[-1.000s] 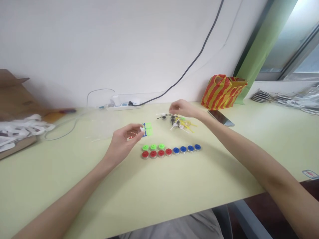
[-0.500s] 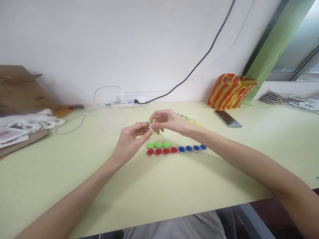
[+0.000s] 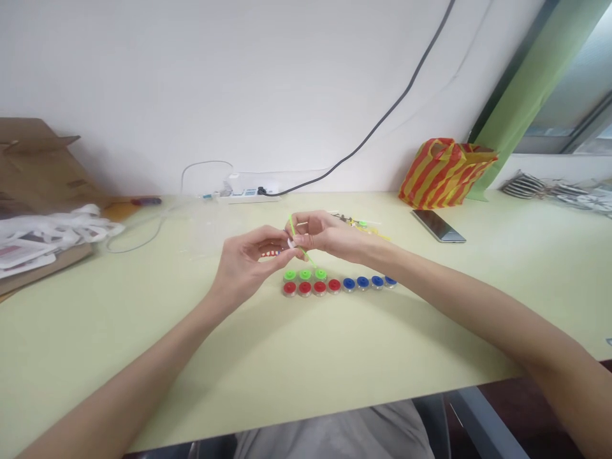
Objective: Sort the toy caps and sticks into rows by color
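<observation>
Above the table, my left hand [image 3: 243,262] and my right hand [image 3: 327,234] meet, fingertips nearly touching. Both pinch a small white round piece [image 3: 291,243] between them; its exact kind is too small to tell. A thin bright green strip [image 3: 310,259] runs past this piece and sticks out above and below my right fingertips, which partly cover it. Just in front of my hands are low clear round pieces with green tops [image 3: 305,275], then a row with red tops [image 3: 305,289] and blue tops [image 3: 363,282]. Behind my left fingers, small red and blue parts [image 3: 268,254] show in part.
Thin yellow, green and dark parts [image 3: 363,226] lie behind my right wrist. Further right are a phone [image 3: 438,225] and a striped bag [image 3: 444,173]. A power strip [image 3: 248,196] with a black cable [image 3: 377,124] sits by the wall. A cardboard box [image 3: 43,166] stands left.
The green strip now slants more steeply between my fingers. My left hand has shifted slightly left, its fingers a little straighter. The rows of round pieces stay in place.
</observation>
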`<act>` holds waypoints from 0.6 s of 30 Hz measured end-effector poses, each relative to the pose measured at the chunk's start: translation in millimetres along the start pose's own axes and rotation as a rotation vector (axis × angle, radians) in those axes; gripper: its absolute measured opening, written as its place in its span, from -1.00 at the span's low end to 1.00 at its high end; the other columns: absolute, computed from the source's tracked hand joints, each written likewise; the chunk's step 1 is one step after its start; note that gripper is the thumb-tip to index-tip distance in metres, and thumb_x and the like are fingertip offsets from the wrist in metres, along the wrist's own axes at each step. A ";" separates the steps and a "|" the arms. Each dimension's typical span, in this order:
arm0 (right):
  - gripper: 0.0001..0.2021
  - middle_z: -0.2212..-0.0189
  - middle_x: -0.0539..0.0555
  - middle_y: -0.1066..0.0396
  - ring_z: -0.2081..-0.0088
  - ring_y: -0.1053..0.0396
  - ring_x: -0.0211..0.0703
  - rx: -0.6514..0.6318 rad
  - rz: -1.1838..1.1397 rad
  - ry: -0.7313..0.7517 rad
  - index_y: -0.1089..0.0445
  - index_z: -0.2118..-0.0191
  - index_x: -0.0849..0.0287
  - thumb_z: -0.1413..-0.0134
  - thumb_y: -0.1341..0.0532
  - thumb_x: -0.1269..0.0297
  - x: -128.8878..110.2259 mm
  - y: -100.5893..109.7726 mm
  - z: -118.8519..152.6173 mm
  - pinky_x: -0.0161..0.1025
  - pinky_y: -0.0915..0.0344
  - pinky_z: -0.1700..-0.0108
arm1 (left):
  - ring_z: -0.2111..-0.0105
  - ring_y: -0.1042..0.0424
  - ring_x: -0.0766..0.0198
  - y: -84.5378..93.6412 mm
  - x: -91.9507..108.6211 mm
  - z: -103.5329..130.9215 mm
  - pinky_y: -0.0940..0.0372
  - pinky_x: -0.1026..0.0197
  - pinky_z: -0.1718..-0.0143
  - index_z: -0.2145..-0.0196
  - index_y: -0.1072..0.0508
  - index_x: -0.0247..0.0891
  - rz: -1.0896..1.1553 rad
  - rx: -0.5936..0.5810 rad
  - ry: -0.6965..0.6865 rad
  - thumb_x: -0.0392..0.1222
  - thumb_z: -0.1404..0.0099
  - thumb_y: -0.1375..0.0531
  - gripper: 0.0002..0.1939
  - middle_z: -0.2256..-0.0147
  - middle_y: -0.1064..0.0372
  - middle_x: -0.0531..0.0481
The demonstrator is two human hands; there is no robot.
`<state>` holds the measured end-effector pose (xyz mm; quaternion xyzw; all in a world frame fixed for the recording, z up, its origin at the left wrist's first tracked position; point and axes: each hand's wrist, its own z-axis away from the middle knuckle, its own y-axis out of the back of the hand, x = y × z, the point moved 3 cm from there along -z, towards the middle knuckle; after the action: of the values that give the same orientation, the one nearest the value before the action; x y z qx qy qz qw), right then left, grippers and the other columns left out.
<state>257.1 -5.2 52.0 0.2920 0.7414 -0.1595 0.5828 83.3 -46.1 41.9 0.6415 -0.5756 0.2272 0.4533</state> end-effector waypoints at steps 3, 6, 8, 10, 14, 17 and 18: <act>-0.67 0.45 -0.05 -0.38 0.41 -0.33 -0.25 -0.029 -0.053 -0.009 -0.30 0.32 0.14 -0.09 -0.43 0.10 0.6 4.9 -1.6 -0.22 -0.30 0.25 | 0.22 -0.59 0.05 5.3 -4.3 -2.1 -0.51 -0.01 0.08 0.27 -0.63 -0.18 0.018 0.030 0.029 0.04 -0.18 -0.44 -0.73 0.26 -0.59 -0.07; -0.66 0.47 -0.05 -0.40 0.42 -0.37 -0.25 0.075 -0.008 0.004 -0.31 0.28 0.14 -0.10 -0.43 0.05 -0.6 19.7 -2.1 -0.21 -0.33 0.23 | 0.24 -0.57 0.10 13.3 -10.8 -5.3 -0.51 0.05 0.15 0.25 -0.64 -0.18 0.061 0.104 0.034 0.02 -0.18 -0.44 -0.74 0.23 -0.59 -0.07; -0.68 0.45 -0.02 -0.44 0.42 -0.39 -0.26 0.189 0.141 0.001 -0.34 0.29 0.16 -0.10 -0.42 0.06 0.3 34.8 -1.7 -0.23 -0.34 0.26 | 0.25 -0.56 0.11 17.2 -16.2 -7.3 -0.51 0.08 0.21 0.24 -0.64 -0.18 0.065 0.148 0.059 0.03 -0.18 -0.44 -0.72 0.21 -0.60 -0.08; -0.75 0.45 0.02 -0.47 0.45 -0.40 -0.27 0.285 0.373 -0.047 -0.40 0.33 0.20 -0.12 -0.39 0.13 4.8 51.9 -2.3 -0.25 -0.34 0.29 | 0.27 -0.56 0.11 18.4 -21.7 -8.1 -0.51 0.09 0.25 0.23 -0.64 -0.19 0.060 0.171 0.086 0.03 -0.17 -0.45 -0.70 0.21 -0.60 -0.09; -0.92 0.37 0.13 -0.55 0.39 -0.46 -0.19 0.408 0.986 -0.258 -0.47 0.37 0.24 -0.12 -0.30 0.36 22.2 80.1 -9.5 -0.26 -0.32 0.30 | 0.24 -0.55 0.12 13.8 -30.6 -5.8 -0.52 0.07 0.16 0.21 -0.63 -0.24 0.067 0.140 0.112 0.03 -0.16 -0.46 -0.67 0.21 -0.59 -0.11; -0.87 0.23 0.27 -0.59 0.20 -0.53 0.02 0.400 1.463 -0.417 -0.52 0.30 0.25 -0.12 -0.21 0.50 35.7 82.0 -17.9 -0.21 -0.31 0.23 | 0.24 -0.55 0.14 11.3 -33.9 -3.1 -0.51 0.06 0.10 0.20 -0.63 -0.24 0.057 0.120 0.129 0.04 -0.17 -0.46 -0.65 0.22 -0.59 -0.10; -0.82 0.19 0.32 -0.58 0.15 -0.53 0.08 0.368 1.558 -0.455 -0.54 0.25 0.26 -0.13 -0.18 0.53 40.0 78.8 -20.2 -0.19 -0.31 0.22 | 0.24 -0.56 0.14 11.2 -34.2 -2.6 -0.51 0.06 0.09 0.19 -0.63 -0.24 0.048 0.115 0.136 0.04 -0.17 -0.46 -0.65 0.22 -0.59 -0.09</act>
<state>284.3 77.7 27.3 0.7727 0.1532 0.1158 0.6050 65.3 -24.9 18.9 0.6357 -0.5446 0.3135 0.4483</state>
